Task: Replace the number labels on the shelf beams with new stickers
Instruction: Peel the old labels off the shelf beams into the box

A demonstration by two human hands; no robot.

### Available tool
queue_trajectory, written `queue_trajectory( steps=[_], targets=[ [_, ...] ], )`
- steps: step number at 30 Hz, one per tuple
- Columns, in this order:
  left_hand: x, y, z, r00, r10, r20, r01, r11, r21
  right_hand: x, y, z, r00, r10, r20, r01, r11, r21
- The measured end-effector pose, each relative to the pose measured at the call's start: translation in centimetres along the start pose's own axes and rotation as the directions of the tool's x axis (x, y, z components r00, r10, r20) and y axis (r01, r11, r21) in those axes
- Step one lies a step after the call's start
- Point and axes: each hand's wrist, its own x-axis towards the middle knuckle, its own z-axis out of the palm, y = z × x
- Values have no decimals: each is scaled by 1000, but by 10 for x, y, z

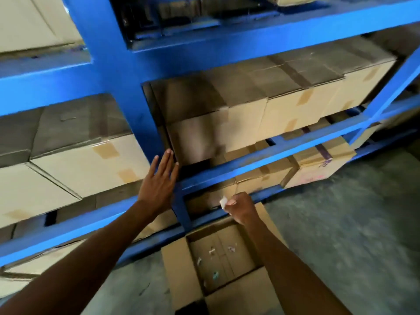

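Note:
A blue steel rack fills the view, with a thick upright post [127, 105] and a horizontal shelf beam [261, 153] crossing it. My left hand [160, 180] is flat, fingers apart, against the post where the beam meets it. Lower down, my right hand [241, 208] is closed on a small crumpled white scrap of label [223, 202], held above an open cardboard box [181, 269] on the floor. Several torn paper bits lie inside that box. No number label shows on the beams in this blurred view.
Taped cardboard cartons [284, 110] fill the shelves left and right of the post. A lower beam [68, 228] runs behind my left forearm. Grey concrete floor [352, 223] spreads to the right of the open box.

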Motion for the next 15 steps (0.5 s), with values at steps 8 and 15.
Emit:
queue_trajectory(
  steps=[8, 15],
  targets=[
    [5, -15, 20, 991, 118, -67, -118, 993, 7, -18, 18, 40, 959, 240, -152, -238, 971, 30],
    [5, -17, 26, 981, 158, -116, -159, 987, 0, -22, 24, 49, 927, 326, -186, -282, 932, 228]
  ],
)
